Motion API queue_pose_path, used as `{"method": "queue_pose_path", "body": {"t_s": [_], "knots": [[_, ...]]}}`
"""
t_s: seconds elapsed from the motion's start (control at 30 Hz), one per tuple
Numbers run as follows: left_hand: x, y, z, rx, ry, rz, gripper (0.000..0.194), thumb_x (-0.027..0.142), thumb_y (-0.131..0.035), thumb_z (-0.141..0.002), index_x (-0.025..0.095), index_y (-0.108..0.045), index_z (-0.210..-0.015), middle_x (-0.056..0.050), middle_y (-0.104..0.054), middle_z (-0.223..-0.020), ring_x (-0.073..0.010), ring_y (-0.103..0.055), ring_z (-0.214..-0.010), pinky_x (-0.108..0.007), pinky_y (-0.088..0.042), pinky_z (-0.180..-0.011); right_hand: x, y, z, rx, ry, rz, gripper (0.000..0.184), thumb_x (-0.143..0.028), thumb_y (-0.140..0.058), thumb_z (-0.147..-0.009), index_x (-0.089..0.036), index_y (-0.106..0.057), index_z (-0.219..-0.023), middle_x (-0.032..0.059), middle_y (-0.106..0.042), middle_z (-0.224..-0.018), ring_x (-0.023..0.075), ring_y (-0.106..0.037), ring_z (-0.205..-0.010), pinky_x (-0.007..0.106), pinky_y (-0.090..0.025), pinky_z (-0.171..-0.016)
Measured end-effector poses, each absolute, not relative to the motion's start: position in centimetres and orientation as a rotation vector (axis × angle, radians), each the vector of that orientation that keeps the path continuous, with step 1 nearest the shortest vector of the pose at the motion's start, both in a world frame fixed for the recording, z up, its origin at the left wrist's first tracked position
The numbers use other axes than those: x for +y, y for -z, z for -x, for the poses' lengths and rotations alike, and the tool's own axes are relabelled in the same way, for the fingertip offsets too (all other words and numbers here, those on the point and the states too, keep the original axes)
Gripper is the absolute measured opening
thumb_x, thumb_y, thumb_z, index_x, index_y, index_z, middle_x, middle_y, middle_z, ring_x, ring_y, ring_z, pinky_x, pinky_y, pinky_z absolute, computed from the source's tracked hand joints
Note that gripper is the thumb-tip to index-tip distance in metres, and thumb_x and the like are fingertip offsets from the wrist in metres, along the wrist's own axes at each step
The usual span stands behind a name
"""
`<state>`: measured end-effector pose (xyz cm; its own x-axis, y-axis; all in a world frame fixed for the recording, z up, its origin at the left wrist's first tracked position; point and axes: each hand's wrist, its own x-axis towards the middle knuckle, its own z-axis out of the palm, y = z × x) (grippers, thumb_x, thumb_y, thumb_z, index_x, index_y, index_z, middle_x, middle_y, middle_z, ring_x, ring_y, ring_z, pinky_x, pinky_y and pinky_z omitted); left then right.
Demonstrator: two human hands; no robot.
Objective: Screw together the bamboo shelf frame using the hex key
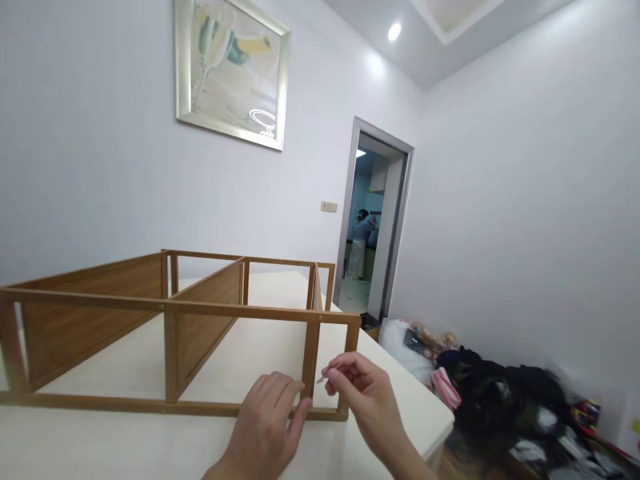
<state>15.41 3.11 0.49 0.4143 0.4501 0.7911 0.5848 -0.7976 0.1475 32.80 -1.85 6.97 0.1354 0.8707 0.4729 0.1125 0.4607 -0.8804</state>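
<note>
A brown wooden shelf frame [167, 353] with panels set across it lies on its side on the white table. My left hand [267, 420] grips its lower right part, with fingers and thumb about the foot of an upright and the bottom rail. Just right of that upright, my right hand [367, 400] is closed in a pinch. Between its thumb and forefinger sticks out a small pale, thin piece [321, 381], too small to name. The rest of that piece is hidden by the fingers.
The white table's [400, 393] right corner lies beyond my right hand. A heap of clothes and bags [505, 400] fills the floor at the right. Past the doorway [357, 287], a person [361, 240] stands in another room. A framed picture [183, 67] hangs on the wall.
</note>
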Motion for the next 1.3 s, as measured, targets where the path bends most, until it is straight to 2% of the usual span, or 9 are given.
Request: {"method": "queue_pose_path", "body": {"t_s": [0.2, 0.3, 0.37, 0.67, 1.03, 1.3], "knots": [[3.2, -8.4, -16.0, -0.883, 1.489, 2.281, 0.022, 0.025, -0.050, -0.096, 0.024, -0.057, -0.117, -0.010, -0.068, -0.111, -0.0270, -0.061, -0.112, -0.047, -0.048, -0.100, -1.5, -11.1, -33.9, -1.276, -0.694, 0.860, 0.031, -0.040, -0.086, -0.069, -0.019, -0.063, -0.071, 0.0066, -0.075, -0.082, 0.0175, -0.069, -0.071, 0.030, -0.057, -0.069], [4.1, -11.2, -16.6, -0.941, 1.524, 2.235, 0.029, 0.032, -0.052, -0.095, 0.023, -0.053, -0.123, -0.011, -0.066, -0.120, -0.0290, -0.058, -0.119, -0.050, -0.045, -0.106, -1.0, -12.1, -34.0, -1.278, -0.644, 0.814, 0.031, -0.040, -0.086, -0.069, -0.019, -0.063, -0.069, 0.0060, -0.074, -0.082, 0.0185, -0.069, -0.075, 0.031, -0.058, -0.072], [4.7, -12.0, -17.1, -0.947, 1.510, 2.281, 0.033, 0.035, -0.054, -0.094, 0.021, -0.053, -0.124, -0.012, -0.066, -0.120, -0.0291, -0.059, -0.118, -0.050, -0.046, -0.104, -0.7, -12.7, -34.0, -1.296, -0.602, 0.792, 0.029, -0.041, -0.085, -0.070, -0.019, -0.066, -0.070, 0.0054, -0.073, -0.080, 0.0189, -0.069, -0.077, 0.032, -0.058, -0.074], [6.1, -10.9, -18.2, -0.805, 1.535, 2.311, 0.020, 0.033, -0.059, -0.093, 0.021, -0.062, -0.109, -0.007, -0.073, -0.101, -0.0256, -0.066, -0.095, -0.046, -0.046, -0.089, -0.2, -13.4, -34.1, -1.266, -0.668, 0.739, 0.024, -0.034, -0.086, -0.071, -0.019, -0.068, -0.074, 0.0036, -0.075, -0.083, 0.0170, -0.070, -0.080, 0.030, -0.056, -0.079], [6.5, -11.3, -17.4, -0.696, 1.666, 2.381, 0.024, 0.026, -0.069, -0.087, 0.024, -0.065, -0.111, -0.001, -0.076, -0.102, -0.0219, -0.070, -0.095, -0.041, -0.046, -0.092, 0.2, -13.6, -34.0, -1.289, -0.744, 0.757, 0.025, -0.034, -0.087, -0.070, -0.018, -0.069, -0.077, 0.0029, -0.075, -0.078, 0.0156, -0.070, -0.073, 0.029, -0.055, -0.074], [6.3, -11.5, -17.6, -0.778, 1.785, 2.395, 0.013, 0.030, -0.070, -0.086, 0.024, -0.068, -0.098, -0.002, -0.077, -0.100, -0.0228, -0.070, -0.095, -0.042, -0.050, -0.090, 0.5, -13.7, -34.1, -1.306, -0.753, 0.755, 0.027, -0.035, -0.086, -0.071, -0.018, -0.067, -0.078, 0.0032, -0.076, -0.077, 0.0151, -0.069, -0.073, 0.028, -0.054, -0.074]]}}
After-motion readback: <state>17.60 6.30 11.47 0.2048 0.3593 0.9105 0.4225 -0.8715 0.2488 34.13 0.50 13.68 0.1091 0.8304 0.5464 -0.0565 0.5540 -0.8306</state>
